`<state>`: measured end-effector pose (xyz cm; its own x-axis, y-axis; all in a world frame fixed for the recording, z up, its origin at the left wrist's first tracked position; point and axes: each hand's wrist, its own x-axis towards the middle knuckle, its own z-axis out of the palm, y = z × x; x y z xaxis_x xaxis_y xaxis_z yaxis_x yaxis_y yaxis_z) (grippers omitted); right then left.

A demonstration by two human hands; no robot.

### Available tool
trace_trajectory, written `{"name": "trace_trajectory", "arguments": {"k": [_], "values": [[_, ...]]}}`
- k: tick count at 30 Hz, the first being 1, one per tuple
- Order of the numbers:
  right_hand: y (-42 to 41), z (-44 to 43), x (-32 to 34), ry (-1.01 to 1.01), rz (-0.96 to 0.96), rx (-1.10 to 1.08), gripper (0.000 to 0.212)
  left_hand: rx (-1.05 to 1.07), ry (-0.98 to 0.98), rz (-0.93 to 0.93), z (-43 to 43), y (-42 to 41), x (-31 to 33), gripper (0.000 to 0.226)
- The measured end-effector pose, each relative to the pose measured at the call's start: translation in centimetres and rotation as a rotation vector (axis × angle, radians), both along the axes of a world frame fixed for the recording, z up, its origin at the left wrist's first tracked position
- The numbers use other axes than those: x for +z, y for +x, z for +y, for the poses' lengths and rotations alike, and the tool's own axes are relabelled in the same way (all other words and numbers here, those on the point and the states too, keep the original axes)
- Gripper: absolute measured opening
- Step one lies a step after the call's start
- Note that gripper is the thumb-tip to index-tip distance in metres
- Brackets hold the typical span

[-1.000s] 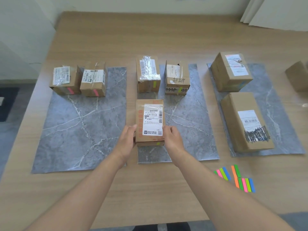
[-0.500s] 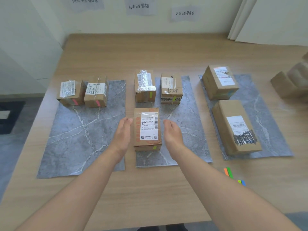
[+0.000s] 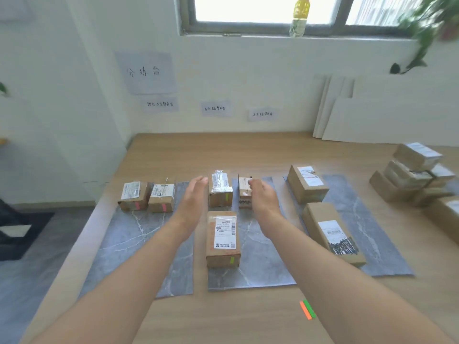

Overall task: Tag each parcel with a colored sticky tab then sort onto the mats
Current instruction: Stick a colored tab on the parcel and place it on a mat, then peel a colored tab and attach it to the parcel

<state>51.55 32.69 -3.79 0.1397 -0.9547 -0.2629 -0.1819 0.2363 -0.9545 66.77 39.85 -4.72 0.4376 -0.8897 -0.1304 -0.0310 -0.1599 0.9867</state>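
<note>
- Well, the left hand is up in the air with straight fingers, and it holds nothing.
- The right hand is up too, with loose, slightly bent fingers, and it holds nothing.
- Between the two arms, the brown parcel lies flat on the middle mat, with a green tab on its near side.
- Two small parcels sit at that mat's far edge. The right hand hides part of one.
- Two pink-tab parcels sit at the far edge of the left mat.
- Two big parcels lie on the right mat.
- Loose tabs, one orange and one green, lie near the table's near edge.
- A parcel pile sits by its right edge.
</note>
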Motion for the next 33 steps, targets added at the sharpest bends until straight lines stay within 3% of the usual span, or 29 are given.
{"name": "trace_trajectory", "arguments": {"k": [5, 11, 19, 25, 28, 33], "values": [[-0.9, 1.4, 5.0, -0.12, -0.033, -0.015, 0.048, -0.001, -0.096, -0.033, 0.5, -0.8, 4.9, 0.04], [-3.5, 3.1, 7.7, -0.225, -0.058, -0.027, 0.05, -0.088, -0.138, -0.03, 1.4, -4.0, 8.1, 0.028], [-11.3, 3.8, 8.8, -0.248, -0.062, -0.084, 0.041, -0.189, -0.093, -0.097, 0.9, -11.7, 9.9, 0.047], [-19.5, 3.4, 9.5, -0.236, -0.083, -0.105, 0.03, -0.22, -0.109, -0.082, -0.1, -20.3, 11.1, 0.02], [-24.2, 3.5, 9.3, -0.242, -0.097, -0.116, 0.038, -0.236, -0.113, -0.065, -0.2, -25.3, 11.3, 0.017], [-33.0, 3.9, 8.6, -0.26, -0.094, -0.151, 0.025, -0.264, -0.084, -0.028, -1.3, -33.8, 10.9, 0.029]]}}
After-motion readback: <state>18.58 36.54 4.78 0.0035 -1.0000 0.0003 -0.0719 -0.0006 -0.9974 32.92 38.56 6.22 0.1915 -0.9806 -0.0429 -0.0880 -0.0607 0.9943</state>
